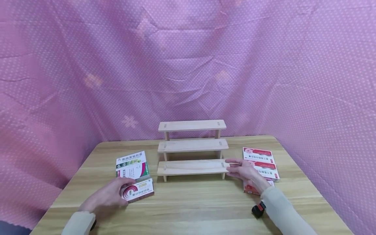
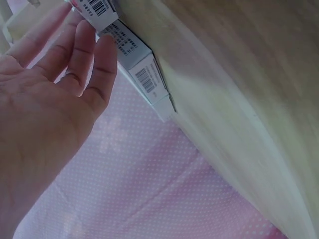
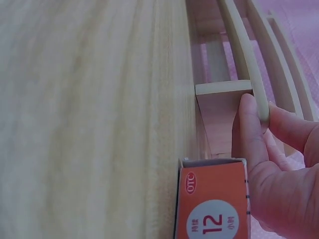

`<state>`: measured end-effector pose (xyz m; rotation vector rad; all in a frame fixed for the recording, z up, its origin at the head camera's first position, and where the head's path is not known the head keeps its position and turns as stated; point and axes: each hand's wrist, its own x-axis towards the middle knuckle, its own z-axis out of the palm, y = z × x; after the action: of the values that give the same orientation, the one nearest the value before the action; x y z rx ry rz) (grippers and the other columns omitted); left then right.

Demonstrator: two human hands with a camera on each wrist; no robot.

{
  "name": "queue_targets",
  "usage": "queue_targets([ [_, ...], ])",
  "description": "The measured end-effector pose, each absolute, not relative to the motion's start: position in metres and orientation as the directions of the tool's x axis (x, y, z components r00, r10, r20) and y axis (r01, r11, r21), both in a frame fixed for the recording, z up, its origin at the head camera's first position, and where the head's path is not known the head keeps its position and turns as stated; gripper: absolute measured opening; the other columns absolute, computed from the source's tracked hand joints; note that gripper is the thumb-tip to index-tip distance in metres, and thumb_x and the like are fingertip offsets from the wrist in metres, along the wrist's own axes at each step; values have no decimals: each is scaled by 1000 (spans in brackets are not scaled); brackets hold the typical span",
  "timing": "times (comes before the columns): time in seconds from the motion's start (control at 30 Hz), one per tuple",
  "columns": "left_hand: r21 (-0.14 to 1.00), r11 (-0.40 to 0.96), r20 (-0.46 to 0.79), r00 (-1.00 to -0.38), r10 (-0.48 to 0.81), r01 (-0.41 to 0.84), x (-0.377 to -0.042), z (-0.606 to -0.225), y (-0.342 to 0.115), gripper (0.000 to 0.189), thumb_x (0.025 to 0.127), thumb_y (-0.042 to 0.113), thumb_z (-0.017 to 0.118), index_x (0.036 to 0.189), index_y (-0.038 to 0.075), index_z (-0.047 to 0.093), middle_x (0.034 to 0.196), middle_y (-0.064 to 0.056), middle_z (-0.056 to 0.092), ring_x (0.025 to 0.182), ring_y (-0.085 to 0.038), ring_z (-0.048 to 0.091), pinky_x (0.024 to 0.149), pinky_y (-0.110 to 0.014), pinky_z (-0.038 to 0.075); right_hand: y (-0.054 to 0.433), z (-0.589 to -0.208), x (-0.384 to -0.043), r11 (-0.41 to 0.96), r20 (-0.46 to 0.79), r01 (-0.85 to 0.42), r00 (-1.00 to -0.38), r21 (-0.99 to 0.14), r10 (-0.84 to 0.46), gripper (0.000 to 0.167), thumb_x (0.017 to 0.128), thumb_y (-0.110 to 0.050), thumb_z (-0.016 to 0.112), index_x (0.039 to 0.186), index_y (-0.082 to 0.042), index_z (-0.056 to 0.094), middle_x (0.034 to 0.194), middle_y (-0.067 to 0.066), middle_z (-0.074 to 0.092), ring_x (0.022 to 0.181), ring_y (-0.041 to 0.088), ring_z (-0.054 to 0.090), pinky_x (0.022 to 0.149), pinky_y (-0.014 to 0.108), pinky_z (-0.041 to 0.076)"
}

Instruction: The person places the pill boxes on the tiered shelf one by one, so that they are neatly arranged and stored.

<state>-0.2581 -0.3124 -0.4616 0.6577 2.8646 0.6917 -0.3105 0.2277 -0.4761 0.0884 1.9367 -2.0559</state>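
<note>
A pale wooden three-step display stand (image 1: pixel 192 167) stands mid-table. My right hand (image 1: pixel 243 171) pinches the right end of its lowest plank (image 3: pixel 249 64), with fingers on both faces of the board. At the left, my left hand (image 1: pixel 107 194) holds the left end of a white medicine box (image 1: pixel 139 190) with dark red curved stripes, fingers at its far edge and thumb at its near edge. In the left wrist view, the other fingers (image 2: pixel 102 69) extend loosely beside barcoded box ends. Behind that box lie white-and-green medicine boxes (image 1: pixel 135 169).
Red-and-white medicine boxes (image 1: pixel 259 156) lie in a row at the right of the stand. An orange-red box (image 3: pixel 212 199) sits just under my right hand. The wood-grain table (image 1: pixel 194 209) has a pink dotted curtain (image 1: pixel 188 65) around its back and sides.
</note>
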Motion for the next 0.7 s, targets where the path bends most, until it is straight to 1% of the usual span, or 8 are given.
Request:
queue_targets([
  [0.13,446,797,18,-894,448,408,-258,-458,-311,75,54,14,84,126,8,62,111,5,63,101,-14,56,91,-27,48,226,-476,-310,-16,-266,273,-947,-962,-179,49,92,-1,62,140,1,49,137,26,47,103,24,67,93,37,57],
  [0.2,468,789,15,-896,444,399,-258,-455,-310,73,57,13,84,126,8,62,111,4,62,100,-15,55,90,-27,48,225,-475,-310,-18,-276,282,-948,-959,-158,47,92,0,62,138,0,51,131,23,52,102,24,68,92,37,57],
  [0.3,504,779,5,-903,429,373,-259,-451,-311,72,60,12,83,128,9,60,112,2,62,100,-16,55,88,-26,49,225,-474,-310,-6,-282,286,-948,-958,-145,45,94,0,59,139,0,51,122,21,57,101,23,68,92,37,58],
  [0.4,549,752,3,-901,433,364,-262,-448,-311,71,64,11,83,130,6,58,115,-4,63,100,-18,56,85,-25,50,225,-474,-310,-12,-293,297,-948,-955,-128,45,94,1,58,139,-1,51,117,18,59,99,23,69,91,36,58],
  [0.53,590,705,40,-887,461,393,-267,-442,-314,71,66,10,82,131,-3,56,117,-12,64,99,-19,58,82,-23,52,225,-473,-309,1,-281,283,-949,-959,-145,47,94,0,58,140,0,49,118,18,58,98,22,69,91,36,58],
  [0.63,610,680,69,-882,465,406,-272,-436,-317,71,67,8,81,130,-8,55,114,-15,66,96,-17,59,80,-22,53,224,-472,-308,4,-277,279,-950,-960,-144,46,94,1,58,140,1,50,117,18,58,97,21,69,90,36,58],
  [0.7,622,670,82,-884,460,407,-275,-431,-319,71,68,8,81,130,-10,54,110,-15,66,92,-16,59,76,-23,54,224,-472,-308,7,-274,276,-951,-961,-146,46,95,1,58,140,1,49,117,18,57,97,21,69,90,36,58],
])
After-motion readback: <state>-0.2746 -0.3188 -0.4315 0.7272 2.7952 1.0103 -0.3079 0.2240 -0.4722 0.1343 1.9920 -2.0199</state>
